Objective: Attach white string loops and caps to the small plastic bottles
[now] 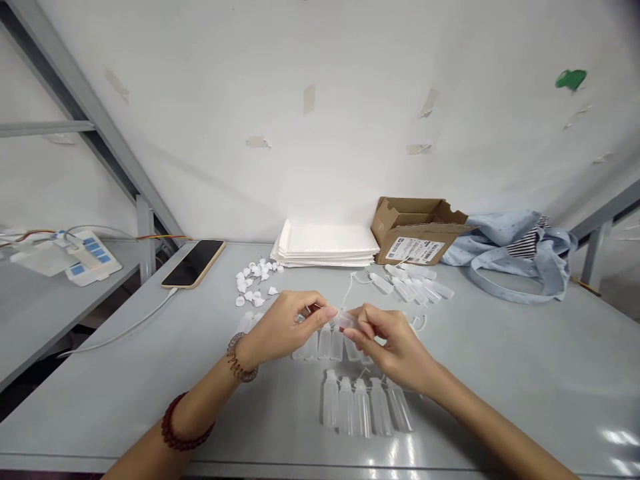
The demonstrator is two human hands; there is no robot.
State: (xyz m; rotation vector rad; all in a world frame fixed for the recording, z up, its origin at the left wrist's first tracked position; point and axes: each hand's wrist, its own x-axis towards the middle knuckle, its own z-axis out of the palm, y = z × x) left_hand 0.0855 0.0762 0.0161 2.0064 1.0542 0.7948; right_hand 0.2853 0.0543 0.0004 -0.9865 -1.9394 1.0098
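Observation:
My right hand [383, 337] is closed around a small translucent plastic squeeze bottle [349, 321], held on its side above the table. My left hand [300, 321] pinches at the neck end of that bottle; what lies between its fingertips is too small to make out. A thin white strap [347, 291] curves up between the hands. Just below them, a row of similar bottles [324, 343] is partly hidden by the hands. Nearer to me lie several more clear bottles [361, 407], side by side. White needle-tipped caps [256, 272] are scattered beyond my left hand.
A phone [194, 264] on a charging cable lies at the left. At the back are a stack of white padded envelopes [327, 243], an open cardboard box [417, 230] and a light blue cloth bag [520, 260]. More bottles [415, 285] lie before the box.

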